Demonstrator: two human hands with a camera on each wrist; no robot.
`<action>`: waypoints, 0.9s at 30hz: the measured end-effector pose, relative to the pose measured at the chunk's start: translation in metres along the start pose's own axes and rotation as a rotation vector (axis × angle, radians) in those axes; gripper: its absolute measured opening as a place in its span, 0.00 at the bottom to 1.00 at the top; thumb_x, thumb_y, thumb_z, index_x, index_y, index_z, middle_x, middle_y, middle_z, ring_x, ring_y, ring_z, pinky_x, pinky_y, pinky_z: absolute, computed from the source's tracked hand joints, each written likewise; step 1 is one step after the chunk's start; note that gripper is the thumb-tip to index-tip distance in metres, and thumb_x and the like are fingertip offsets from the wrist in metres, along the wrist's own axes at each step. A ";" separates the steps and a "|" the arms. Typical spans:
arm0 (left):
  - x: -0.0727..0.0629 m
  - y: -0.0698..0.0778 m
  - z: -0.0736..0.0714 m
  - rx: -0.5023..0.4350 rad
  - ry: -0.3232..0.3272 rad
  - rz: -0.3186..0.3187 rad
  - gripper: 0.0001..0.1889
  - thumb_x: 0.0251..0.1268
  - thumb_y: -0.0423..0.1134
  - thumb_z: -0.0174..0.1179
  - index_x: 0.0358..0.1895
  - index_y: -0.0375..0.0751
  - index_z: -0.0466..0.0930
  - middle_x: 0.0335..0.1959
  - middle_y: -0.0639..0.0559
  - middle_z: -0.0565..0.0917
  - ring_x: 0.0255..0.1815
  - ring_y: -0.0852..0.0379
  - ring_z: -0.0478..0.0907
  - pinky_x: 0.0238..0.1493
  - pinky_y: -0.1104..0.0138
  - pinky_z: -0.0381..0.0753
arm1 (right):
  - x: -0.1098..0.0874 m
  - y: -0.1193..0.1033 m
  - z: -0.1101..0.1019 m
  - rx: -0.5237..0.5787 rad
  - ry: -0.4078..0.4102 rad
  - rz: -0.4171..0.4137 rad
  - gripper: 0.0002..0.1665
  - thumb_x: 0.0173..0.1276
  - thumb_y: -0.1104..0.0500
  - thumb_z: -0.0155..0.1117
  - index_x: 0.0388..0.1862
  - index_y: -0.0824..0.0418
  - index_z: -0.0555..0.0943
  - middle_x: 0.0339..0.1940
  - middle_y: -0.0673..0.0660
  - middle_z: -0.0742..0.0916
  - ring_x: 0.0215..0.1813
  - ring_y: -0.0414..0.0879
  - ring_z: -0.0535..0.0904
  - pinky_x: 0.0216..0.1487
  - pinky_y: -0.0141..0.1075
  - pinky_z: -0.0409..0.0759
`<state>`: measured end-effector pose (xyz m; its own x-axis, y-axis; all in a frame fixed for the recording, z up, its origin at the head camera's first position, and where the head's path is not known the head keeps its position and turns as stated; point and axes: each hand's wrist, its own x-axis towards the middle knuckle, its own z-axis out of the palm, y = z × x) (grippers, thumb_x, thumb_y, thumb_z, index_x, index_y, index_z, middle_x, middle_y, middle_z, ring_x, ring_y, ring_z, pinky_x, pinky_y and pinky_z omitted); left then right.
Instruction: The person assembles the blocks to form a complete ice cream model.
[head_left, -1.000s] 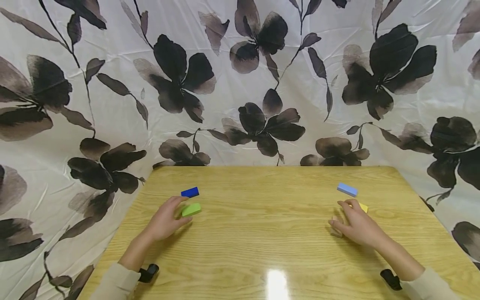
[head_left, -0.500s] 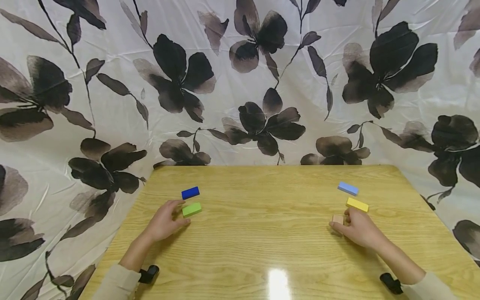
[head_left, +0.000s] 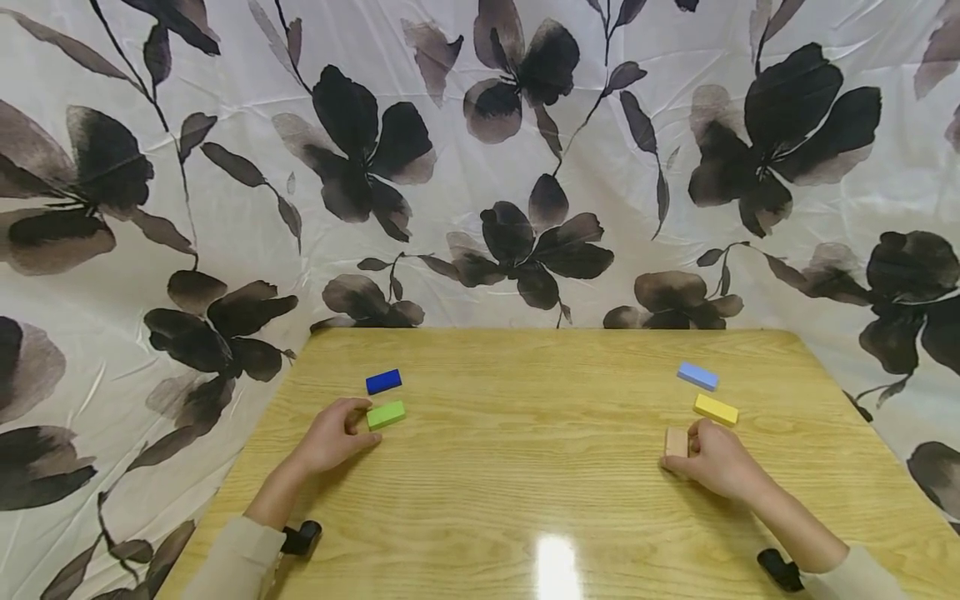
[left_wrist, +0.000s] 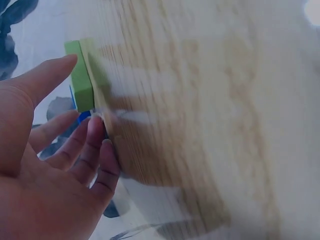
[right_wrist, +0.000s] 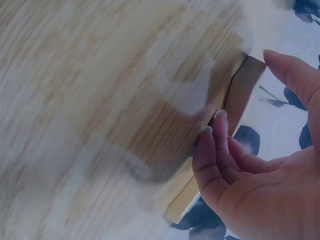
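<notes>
In the head view my left hand is beside a lime-green block, its index finger near the left end and its thumb in front. The left wrist view shows the thumb tip right at the green block, with the other fingers loosely bent and spread. My right hand has its thumb across the near end of a plain wooden block and its bent fingers at the right side. In the right wrist view the wooden block lies between thumb tip and fingertips.
A dark blue block lies behind the green one. Behind the wooden block are a yellow block and, farther back, a light blue block. A floral cloth hangs beyond the wood-grain table.
My right hand has drawn back slightly, uncovering the yellow block. The wooden block shows more of its flat top now. My left index finger has pulled back from the blue block.
</notes>
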<state>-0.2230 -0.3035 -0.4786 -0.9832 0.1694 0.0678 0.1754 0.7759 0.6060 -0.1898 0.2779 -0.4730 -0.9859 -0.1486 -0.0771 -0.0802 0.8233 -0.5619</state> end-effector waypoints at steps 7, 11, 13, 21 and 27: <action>0.005 -0.005 0.002 0.003 -0.005 -0.011 0.24 0.60 0.38 0.75 0.58 0.31 0.81 0.42 0.42 0.77 0.33 0.53 0.68 0.33 0.63 0.67 | -0.002 0.002 0.001 0.003 -0.006 -0.006 0.42 0.62 0.51 0.77 0.56 0.84 0.69 0.40 0.66 0.83 0.41 0.53 0.80 0.41 0.48 0.81; 0.007 -0.004 0.004 0.021 -0.009 -0.020 0.23 0.60 0.38 0.75 0.57 0.32 0.82 0.43 0.43 0.78 0.34 0.52 0.68 0.34 0.61 0.67 | -0.002 0.003 0.001 0.018 0.000 -0.010 0.42 0.63 0.53 0.76 0.58 0.85 0.69 0.41 0.66 0.84 0.41 0.52 0.80 0.39 0.45 0.81; 0.008 -0.003 0.004 0.026 -0.007 -0.020 0.22 0.60 0.37 0.74 0.56 0.32 0.82 0.43 0.42 0.79 0.34 0.52 0.68 0.35 0.61 0.67 | -0.002 0.004 0.000 0.022 -0.002 -0.013 0.41 0.63 0.54 0.76 0.58 0.85 0.69 0.41 0.66 0.84 0.41 0.52 0.80 0.39 0.44 0.81; 0.012 -0.008 0.005 0.008 -0.008 -0.015 0.21 0.60 0.36 0.73 0.55 0.31 0.83 0.43 0.42 0.81 0.36 0.52 0.70 0.39 0.60 0.70 | -0.002 0.006 0.001 0.015 0.018 -0.023 0.30 0.63 0.57 0.74 0.50 0.80 0.76 0.38 0.61 0.85 0.37 0.48 0.79 0.35 0.40 0.79; 0.015 -0.010 0.005 -0.024 -0.013 -0.034 0.20 0.60 0.36 0.74 0.54 0.32 0.84 0.43 0.43 0.82 0.39 0.51 0.72 0.41 0.60 0.72 | -0.003 0.004 0.001 -0.012 0.046 -0.020 0.21 0.62 0.58 0.74 0.43 0.74 0.80 0.34 0.57 0.84 0.33 0.46 0.76 0.32 0.37 0.76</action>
<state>-0.2391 -0.3059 -0.4873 -0.9879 0.1505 0.0367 0.1401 0.7666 0.6266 -0.1874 0.2814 -0.4756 -0.9897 -0.1404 -0.0280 -0.1016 0.8268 -0.5533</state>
